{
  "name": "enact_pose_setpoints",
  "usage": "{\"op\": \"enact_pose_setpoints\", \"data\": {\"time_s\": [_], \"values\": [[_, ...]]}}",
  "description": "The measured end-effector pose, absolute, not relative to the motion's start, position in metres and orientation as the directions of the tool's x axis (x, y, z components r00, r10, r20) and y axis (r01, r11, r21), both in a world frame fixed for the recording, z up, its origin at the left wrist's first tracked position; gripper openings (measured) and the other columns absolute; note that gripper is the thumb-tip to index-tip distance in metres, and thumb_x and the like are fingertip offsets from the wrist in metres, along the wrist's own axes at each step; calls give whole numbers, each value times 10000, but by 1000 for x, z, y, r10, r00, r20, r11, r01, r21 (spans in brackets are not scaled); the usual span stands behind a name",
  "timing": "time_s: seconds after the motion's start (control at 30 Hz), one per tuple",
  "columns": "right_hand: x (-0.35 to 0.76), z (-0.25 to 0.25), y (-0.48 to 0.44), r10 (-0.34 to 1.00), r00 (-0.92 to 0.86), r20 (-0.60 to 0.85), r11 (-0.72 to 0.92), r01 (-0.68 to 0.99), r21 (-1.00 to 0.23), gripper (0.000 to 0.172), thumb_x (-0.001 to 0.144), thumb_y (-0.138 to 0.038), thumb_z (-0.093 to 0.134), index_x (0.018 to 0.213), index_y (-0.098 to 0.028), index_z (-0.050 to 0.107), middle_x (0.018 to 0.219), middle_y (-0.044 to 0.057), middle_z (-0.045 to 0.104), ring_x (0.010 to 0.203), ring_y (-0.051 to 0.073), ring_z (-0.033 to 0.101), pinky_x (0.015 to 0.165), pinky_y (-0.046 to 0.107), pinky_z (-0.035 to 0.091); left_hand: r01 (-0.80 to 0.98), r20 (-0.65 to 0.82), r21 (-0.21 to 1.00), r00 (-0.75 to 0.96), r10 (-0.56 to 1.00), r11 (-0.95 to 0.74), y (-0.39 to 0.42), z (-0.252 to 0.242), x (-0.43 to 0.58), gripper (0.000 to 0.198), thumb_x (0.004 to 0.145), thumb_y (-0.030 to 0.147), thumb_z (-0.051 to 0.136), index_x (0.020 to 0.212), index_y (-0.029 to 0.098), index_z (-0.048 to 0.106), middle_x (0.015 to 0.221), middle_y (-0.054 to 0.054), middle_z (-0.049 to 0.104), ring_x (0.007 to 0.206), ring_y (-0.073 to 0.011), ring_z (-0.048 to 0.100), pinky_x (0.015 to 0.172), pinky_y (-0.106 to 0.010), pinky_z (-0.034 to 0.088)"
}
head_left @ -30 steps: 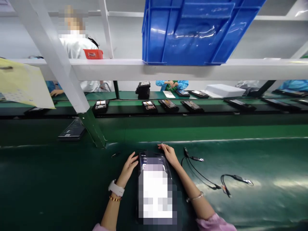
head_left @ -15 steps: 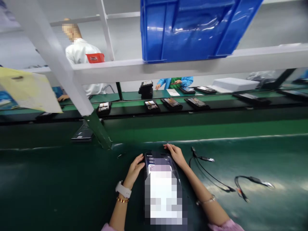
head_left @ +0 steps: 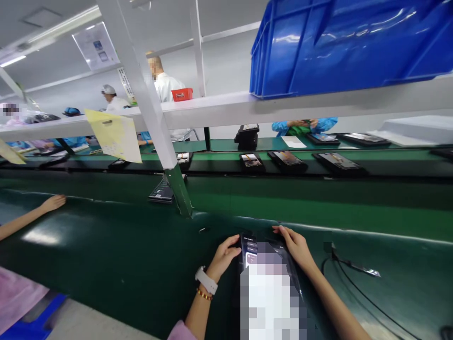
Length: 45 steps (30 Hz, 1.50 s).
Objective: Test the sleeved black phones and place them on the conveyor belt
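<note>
In front of me on the green bench lies a tablet-like device with a lit screen and dark edges; most of it is blurred out. My left hand, with a white watch on the wrist, is at its upper left edge, thumb and fingers apart and tips by the rim. At the upper right corner is my right hand, its fingers stretched past the top edge. Neither hand is wrapped round the device. To the right, a black cable with a metal-ended plug lies on the bench.
Behind the bench a dark conveyor carries several opened devices. A post rises at centre left, with stacked dark devices beside it. Overhead, a shelf holds a blue bin. A co-worker's hand rests at left.
The view has swung left, so the bench and both hands appear further right, and a co-worker's arm shows at left. My hands keep their places beside the tablet-like device.
</note>
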State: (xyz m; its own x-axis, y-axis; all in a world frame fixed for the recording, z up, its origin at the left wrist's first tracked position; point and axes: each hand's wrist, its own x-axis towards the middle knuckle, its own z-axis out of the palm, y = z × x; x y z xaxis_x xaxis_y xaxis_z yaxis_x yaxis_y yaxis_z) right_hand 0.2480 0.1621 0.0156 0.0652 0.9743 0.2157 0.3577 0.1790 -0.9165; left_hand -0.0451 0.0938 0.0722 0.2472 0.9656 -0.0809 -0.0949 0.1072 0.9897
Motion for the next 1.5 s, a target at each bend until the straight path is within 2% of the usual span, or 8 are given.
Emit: {"op": "enact_pose_setpoints", "data": {"time_s": [0.23,0.63,0.83,1.03,1.5], "values": [[244,21,161,965,76,252,210,355,-911,727,895,-830,451,1017,-183,759,973,110,729,970,344,663,927,455,483,-95,-82,990,249,965,108,96,66,-46,598,788,442,720,1314,173,628,1423,-130,568,1375,-310,475,1224,-479,296],[242,24,160,959,82,272,224,369,-902,721,919,-816,432,1011,-183,764,956,113,731,947,346,669,921,472,491,-74,-92,991,262,961,116,94,73,-46,604,798,452,705,1323,168,612,1425,-119,569,1382,-308,468,1208,-470,328],[241,28,159,956,85,280,227,386,-894,726,927,-813,405,1010,-186,761,954,109,731,960,332,666,919,453,495,-60,-103,991,271,957,123,98,72,-46,646,786,473,720,1336,158,598,1453,-126,542,1408,-321,431,1220,-486,302],[242,28,159,954,84,287,234,390,-891,696,945,-783,404,1005,-185,756,955,105,729,960,326,667,924,454,490,-55,-96,992,271,958,115,99,70,-46,654,791,499,725,1337,161,603,1436,-135,555,1387,-312,457,1235,-487,270],[242,26,158,950,78,303,252,385,-888,653,962,-742,423,1024,-182,753,951,99,730,947,317,670,918,436,490,-66,-79,993,275,958,101,100,63,-47,630,782,485,753,1324,194,617,1438,-132,554,1393,-331,445,1197,-507,324]]}}
